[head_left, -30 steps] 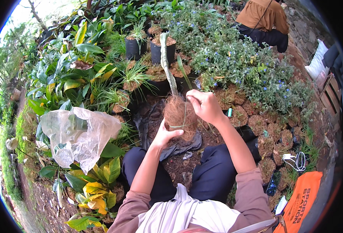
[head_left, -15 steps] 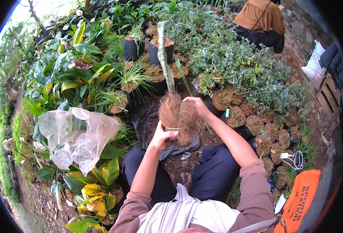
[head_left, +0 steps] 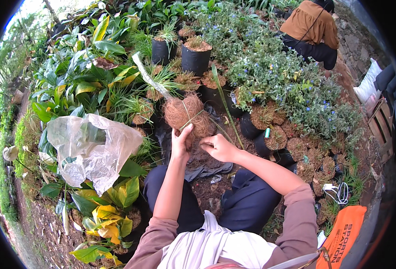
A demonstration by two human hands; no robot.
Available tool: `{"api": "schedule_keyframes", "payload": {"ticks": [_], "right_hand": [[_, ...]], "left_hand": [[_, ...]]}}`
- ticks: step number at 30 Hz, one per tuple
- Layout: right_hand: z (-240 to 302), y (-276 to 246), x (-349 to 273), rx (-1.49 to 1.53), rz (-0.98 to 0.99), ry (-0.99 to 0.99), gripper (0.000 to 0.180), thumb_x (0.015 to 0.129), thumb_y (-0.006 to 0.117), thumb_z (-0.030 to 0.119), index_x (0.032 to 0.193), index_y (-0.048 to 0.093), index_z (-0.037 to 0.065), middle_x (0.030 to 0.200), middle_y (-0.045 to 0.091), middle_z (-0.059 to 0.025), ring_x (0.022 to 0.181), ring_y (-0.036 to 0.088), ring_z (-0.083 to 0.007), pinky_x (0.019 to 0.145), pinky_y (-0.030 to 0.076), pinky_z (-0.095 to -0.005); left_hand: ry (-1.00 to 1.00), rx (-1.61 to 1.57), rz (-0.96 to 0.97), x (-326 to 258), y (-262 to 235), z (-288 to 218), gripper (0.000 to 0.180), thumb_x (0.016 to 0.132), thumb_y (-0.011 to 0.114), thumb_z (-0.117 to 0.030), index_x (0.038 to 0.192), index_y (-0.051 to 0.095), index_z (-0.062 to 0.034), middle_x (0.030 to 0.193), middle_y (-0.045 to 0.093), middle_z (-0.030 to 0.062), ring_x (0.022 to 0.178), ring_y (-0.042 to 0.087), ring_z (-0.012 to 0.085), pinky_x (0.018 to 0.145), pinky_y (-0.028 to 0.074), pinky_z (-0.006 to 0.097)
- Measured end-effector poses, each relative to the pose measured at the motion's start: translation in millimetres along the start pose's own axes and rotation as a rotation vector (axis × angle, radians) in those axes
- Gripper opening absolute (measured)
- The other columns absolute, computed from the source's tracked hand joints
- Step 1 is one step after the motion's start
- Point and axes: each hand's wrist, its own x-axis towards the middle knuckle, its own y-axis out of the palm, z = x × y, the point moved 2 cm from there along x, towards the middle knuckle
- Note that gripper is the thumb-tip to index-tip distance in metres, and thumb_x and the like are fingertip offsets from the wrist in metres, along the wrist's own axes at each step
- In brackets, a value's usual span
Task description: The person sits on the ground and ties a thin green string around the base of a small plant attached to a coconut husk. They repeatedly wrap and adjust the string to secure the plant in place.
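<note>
My left hand (head_left: 181, 140) grips a shaggy brown ball of coir fibre (head_left: 178, 117) from below. A thin green strip (head_left: 190, 119) is wrapped around the ball and crosses itself. From the top of the ball a pale, mottled grey-green stalk (head_left: 153, 81) leans up to the left. Beside the ball's lower right, my right hand (head_left: 219, 148) is closed in a pinch, slightly apart from the fibre; what its fingertips hold is hidden. Long green strips (head_left: 227, 105) slant down just beyond that hand.
A crumpled clear plastic bag (head_left: 95, 148) rests on leafy plants at left. Black pots (head_left: 195, 57) and coir-topped plant bags (head_left: 276, 138) surround me. At right are a white cable (head_left: 341, 193) and an orange bag (head_left: 345, 235). Another person (head_left: 312, 29) crouches at far right.
The ball has moved left and its stalk has tilted left. My right hand has left the ball's upper right side and come down to its lower right, closing into a pinch.
</note>
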Motion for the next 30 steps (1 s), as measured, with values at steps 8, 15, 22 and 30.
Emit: {"api": "schedule_keyframes", "payload": {"ticks": [8, 15, 22, 30], "right_hand": [[51, -22, -16, -0.283, 0.034, -0.164, 0.008, 0.08, 0.056, 0.008, 0.086, 0.059, 0.004, 0.065, 0.058, -0.0177, 0.059, 0.058, -0.0341, 0.053, 0.044, -0.0388], [83, -30, -24, -0.297, -0.114, -0.396, 0.01, 0.078, 0.058, 0.006, 0.087, 0.061, 0.003, 0.069, 0.062, -0.0137, 0.059, 0.061, -0.0291, 0.053, 0.048, -0.036], [91, -66, -14, -0.409, -0.377, -0.424, 0.009, 0.078, 0.06, 0.003, 0.087, 0.062, 0.001, 0.073, 0.063, -0.0153, 0.059, 0.062, -0.0273, 0.05, 0.049, -0.0311], [83, -88, 7, -0.654, -0.426, -0.431, 0.01, 0.078, 0.06, 0.007, 0.087, 0.063, 0.003, 0.078, 0.065, -0.0132, 0.063, 0.063, -0.0272, 0.054, 0.051, -0.0324]], "left_hand": [[0.091, 0.102, -0.087, 8, -5, -3, 0.051, 0.071, 0.073, -0.009, 0.114, 0.046, -0.0081, 0.092, 0.057, 0.0002, 0.061, 0.049, 0.0042, 0.047, 0.035, 0.016], [0.221, 0.236, -0.007, 6, 7, 3, 0.066, 0.065, 0.076, -0.001, 0.121, 0.042, -0.0044, 0.115, 0.053, 0.0083, 0.105, 0.052, 0.0198, 0.092, 0.042, 0.033], [0.141, 0.283, 0.082, 5, 1, 15, 0.074, 0.064, 0.079, -0.01, 0.126, 0.038, -0.0049, 0.119, 0.051, 0.0079, 0.109, 0.049, 0.0195, 0.095, 0.039, 0.033], [-0.017, 0.274, 0.254, -11, 19, 13, 0.084, 0.058, 0.082, -0.005, 0.128, 0.036, -0.0038, 0.122, 0.05, 0.0078, 0.113, 0.048, 0.0201, 0.098, 0.038, 0.034]]}}
